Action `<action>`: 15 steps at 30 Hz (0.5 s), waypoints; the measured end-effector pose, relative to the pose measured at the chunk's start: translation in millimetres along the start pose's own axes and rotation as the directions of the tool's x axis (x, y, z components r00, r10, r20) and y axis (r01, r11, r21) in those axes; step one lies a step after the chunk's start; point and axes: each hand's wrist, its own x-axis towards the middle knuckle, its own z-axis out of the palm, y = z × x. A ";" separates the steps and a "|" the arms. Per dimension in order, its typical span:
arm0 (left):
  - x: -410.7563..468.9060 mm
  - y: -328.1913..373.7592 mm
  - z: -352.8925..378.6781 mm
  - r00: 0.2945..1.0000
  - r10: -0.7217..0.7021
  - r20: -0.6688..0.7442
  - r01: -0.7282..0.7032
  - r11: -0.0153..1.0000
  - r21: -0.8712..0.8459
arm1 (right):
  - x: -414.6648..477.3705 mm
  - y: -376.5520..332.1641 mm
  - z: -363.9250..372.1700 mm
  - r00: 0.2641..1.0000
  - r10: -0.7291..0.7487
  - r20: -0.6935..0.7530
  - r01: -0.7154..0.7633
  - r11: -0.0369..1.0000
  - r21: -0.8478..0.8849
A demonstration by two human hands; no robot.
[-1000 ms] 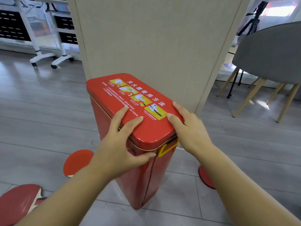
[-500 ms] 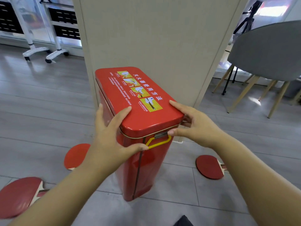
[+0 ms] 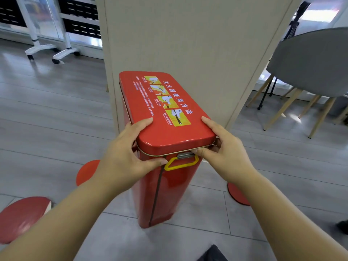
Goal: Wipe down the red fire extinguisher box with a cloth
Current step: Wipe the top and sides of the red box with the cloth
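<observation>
Red fire extinguisher box [image 3: 169,189] is stood upright on the floor [image 3: 56,119], just beside a beige pillar [image 3: 188,44]. The lid's [image 3: 175,140] near corners are gripped by both hands. Left hand [image 3: 128,159]: fingers on top, thumb curled under the rim. Right hand [image 3: 224,153]: thumb at the metal latch [image 3: 185,155].

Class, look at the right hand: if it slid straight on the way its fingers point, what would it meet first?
The right hand grips the lid; its forefinger points up-left, so it would probably cross the yellow label first. The beige pillar lies beyond, though depth is unclear.
</observation>
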 end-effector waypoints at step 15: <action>6.9 -23.7 -81.7 0.997 -0.063 0.048 0.069 0.988 -0.135 | -8.8 -41.6 53.5 0.997 -0.070 -0.011 0.069 0.996 -0.063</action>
